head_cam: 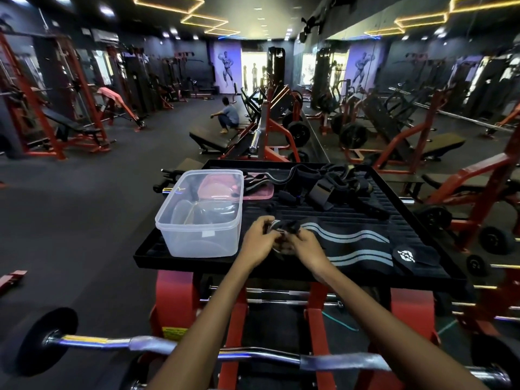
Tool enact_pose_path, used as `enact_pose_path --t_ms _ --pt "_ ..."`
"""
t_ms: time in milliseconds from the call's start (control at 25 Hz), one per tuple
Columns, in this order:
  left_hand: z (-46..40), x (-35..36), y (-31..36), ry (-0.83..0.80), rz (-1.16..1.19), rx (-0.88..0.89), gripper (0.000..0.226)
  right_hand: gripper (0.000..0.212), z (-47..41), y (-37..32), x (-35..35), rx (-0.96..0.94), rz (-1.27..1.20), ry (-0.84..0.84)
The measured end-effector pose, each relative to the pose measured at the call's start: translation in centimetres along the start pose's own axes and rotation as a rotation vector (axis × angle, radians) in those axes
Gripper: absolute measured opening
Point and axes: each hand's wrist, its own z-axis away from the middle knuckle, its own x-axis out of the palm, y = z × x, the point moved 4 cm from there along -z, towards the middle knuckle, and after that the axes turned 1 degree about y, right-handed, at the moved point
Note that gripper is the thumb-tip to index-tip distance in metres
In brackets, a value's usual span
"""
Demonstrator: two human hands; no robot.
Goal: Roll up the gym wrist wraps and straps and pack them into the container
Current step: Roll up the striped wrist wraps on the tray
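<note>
Black wrist wrap with pale grey wavy stripes (354, 246) lies flat across the near right of the ribbed black tray (408, 204); both hands, left (257, 243) and right (302, 249), pinch its rolled end beside the clear plastic container (197, 220).

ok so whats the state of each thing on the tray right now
container: open, lid off, upright
striped wrap: partly rolled at its left end, rest lying flat
left hand: gripping the rolled end
right hand: gripping the rolled end
other straps: unrolled, piled loose
</note>
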Motion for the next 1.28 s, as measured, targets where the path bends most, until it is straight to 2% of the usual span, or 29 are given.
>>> enact_pose_path --t_ms 40,80,160,240,280,360,440,520,600,720,800,920,1000,1080,1200,1280 --pt "0.1 0.4 -0.3 -0.06 -0.052 0.049 0.044 0.029 0.0 -0.3 0.3 0.033 -0.081 -0.048" --pt "0.1 0.6 -0.4 -0.051 -0.074 0.093 0.049 0.036 0.0 -0.8 0.5 0.027 -0.097 -0.112" --pt "-0.2 0.1 -0.8 0.143 -0.031 0.13 0.048 0.042 -0.3 -1.7 0.0 -0.075 0.052 -0.115" --pt "-0.4 -0.7 -0.4 0.301 0.105 0.118 0.044 0.035 -1.3 -2.6 -1.6 -0.158 0.251 0.01" --pt "-0.6 -1.1 0.1 0.335 0.176 0.114 0.043 0.034 -1.7 -2.8 -2.5 -0.128 0.332 0.037" --pt "-1.8 -2.1 1.1 0.406 0.346 0.073 0.038 0.042 -2.3 -3.0 -4.0 -0.029 0.416 -0.036" --pt "-3.1 -3.3 2.4 0.498 0.476 0.044 0.031 0.035 -2.3 -3.8 -4.4 -0.001 0.306 -0.149" --pt "-4.6 -4.3 3.8 0.561 0.478 0.022 0.028 0.021 -1.9 -5.4 -3.7 -0.025 0.141 -0.207" --pt "-6.0 -4.8 5.2 0.51 0.459 0.013 0.032 0.024 -2.4 -7.0 -3.8 -0.098 0.039 -0.103" --pt "-7.1 -4.2 6.7 0.287 0.333 0.098 0.036 0.054 -4.3 -9.0 -4.5 -0.261 0.01 0.011" --pt "-7.0 -3.1 7.2 0.153 0.175 0.167 0.037 0.042 -5.4 -10.2 -4.5 -0.353 0.029 0.021" --pt "-6.4 -1.7 5.9 0.182 0.145 0.21 0.035 0.016 -7.0 -10.0 -4.5 -0.357 0.202 0.051" --pt "-6.4 -0.9 4.9 0.235 0.222 0.208 0.036 0.019 -7.8 -8.3 -4.2 -0.237 0.198 -0.026" --pt "-7.3 -0.2 3.9 0.22 0.321 0.241 0.04 0.027 -8.3 -6.6 -4.0 -0.096 0.068 -0.056" --pt "-8.6 0.8 2.7 0.174 0.267 0.198 0.042 0.015 -9.6 -5.2 -4.5 -0.176 -0.022 0.025" --pt "-8.9 1.5 2.1 0.108 0.327 0.121 0.038 0.011 -10.6 -4.1 -4.7 -0.212 -0.014 0.073"
